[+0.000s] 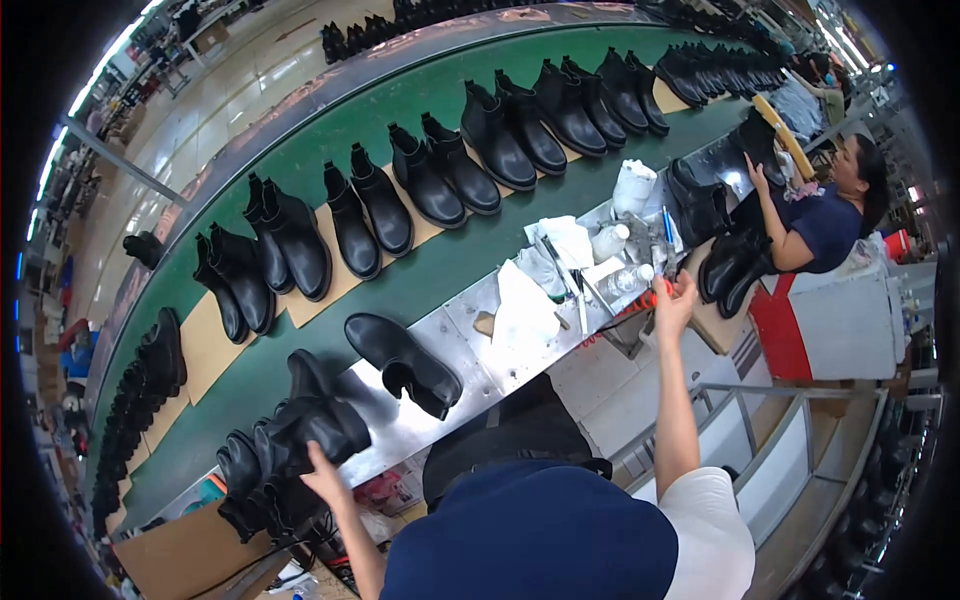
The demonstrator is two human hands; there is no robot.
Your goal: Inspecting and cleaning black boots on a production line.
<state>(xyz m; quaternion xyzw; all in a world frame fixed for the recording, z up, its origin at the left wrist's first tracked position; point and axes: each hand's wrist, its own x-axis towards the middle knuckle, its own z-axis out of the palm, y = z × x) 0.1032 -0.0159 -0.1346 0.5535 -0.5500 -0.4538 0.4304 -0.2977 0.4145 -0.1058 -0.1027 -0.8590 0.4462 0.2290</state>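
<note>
My left hand [325,478] is at the left, beside a heap of black ankle boots [315,425] on the metal ledge; its thumb and fingers are apart, and I cannot tell whether they touch a boot. To the right of that heap, a single black ankle boot [400,362] lies on its side, its opening toward me. My right hand [676,302] is stretched out over the right part of the ledge, fingers curled round a small red-orange object [664,288], mostly hidden. Near it stand clear plastic bottles [632,278], a white-wrapped container [634,187] and brushes or slim tools [580,290].
Pairs of black boots stand on cardboard along the green conveyor [440,265]. White cloths [522,315] lie on the metal ledge [480,345]. At right, a co-worker [820,215] handles boots. A metal rack [780,440] stands at lower right, a cardboard box [190,550] at lower left.
</note>
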